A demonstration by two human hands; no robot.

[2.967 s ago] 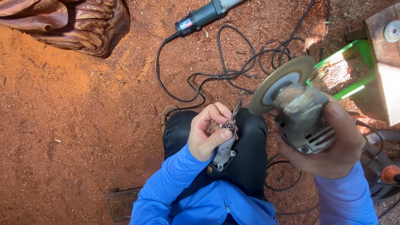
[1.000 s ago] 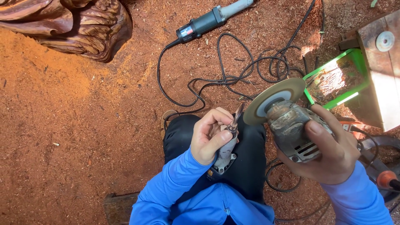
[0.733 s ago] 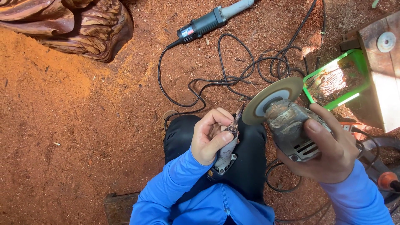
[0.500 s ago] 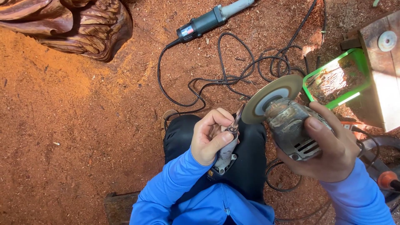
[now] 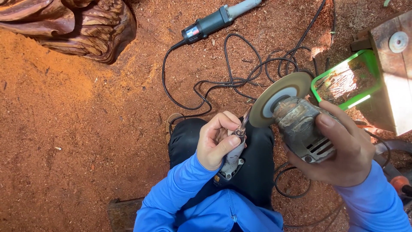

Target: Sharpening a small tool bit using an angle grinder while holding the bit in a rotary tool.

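- A carved, glossy brown wooden sculpture [image 5: 81, 25] lies on the reddish sawdust ground [image 5: 68, 129] at about 10 o'clock.
- A grey-and-dark-green straight power tool [image 5: 219, 18] lies at 12 o'clock, its black cable [image 5: 231, 73] looping over the sawdust below it.
- The left hand [image 5: 216, 141], near the centre above the dark trouser knee, has its fingers curled together and clamped on a slim grey rotary hand tool [image 5: 234, 154], whose thin metal tip points up toward 1 o'clock.
- That tip sits just beside the rim of the tan, round abrasive disc [image 5: 279, 103]; whether they touch cannot be told.
- The disc is mounted on a worn, rust-stained grey angle grinder [image 5: 302, 131], at roughly 3 o'clock from the left hand.
- The right hand [image 5: 343, 150] is wrapped tightly round the grinder's body, thumb on top.
- A bright green frame [image 5: 339, 81] lies at 2 o'clock, next to a wooden block [image 5: 397, 73] with a small metal disc on it.
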